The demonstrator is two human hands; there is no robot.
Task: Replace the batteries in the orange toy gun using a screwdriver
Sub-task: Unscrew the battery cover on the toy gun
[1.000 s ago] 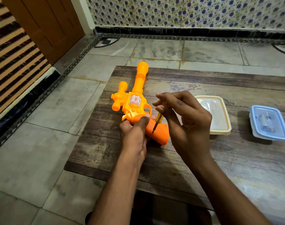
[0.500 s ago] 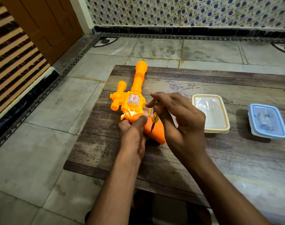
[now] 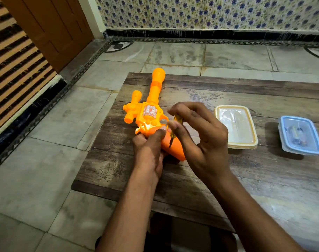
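The orange toy gun point(image 3: 149, 113) lies on the wooden table point(image 3: 255, 179) near its left edge, barrel pointing away from me. My left hand point(image 3: 149, 150) grips the gun at the top of its handle, thumb on the body. My right hand point(image 3: 200, 137) pinches a small yellow screwdriver point(image 3: 175, 130) between thumb and fingers. The screwdriver stands nearly upright with its dark tip on the orange handle. Batteries lie inside the blue-lidded box point(image 3: 300, 135) at the right.
A cream-lidded plastic box point(image 3: 235, 127) stands just right of my right hand, the blue-lidded box further right. The table's left edge runs close to the gun. Tiled floor surrounds the table, with a wooden door at the far left.
My right hand's fingers have shifted round the screwdriver handle while the tip stays on the gun's handle. The left hand and gun have hardly moved.
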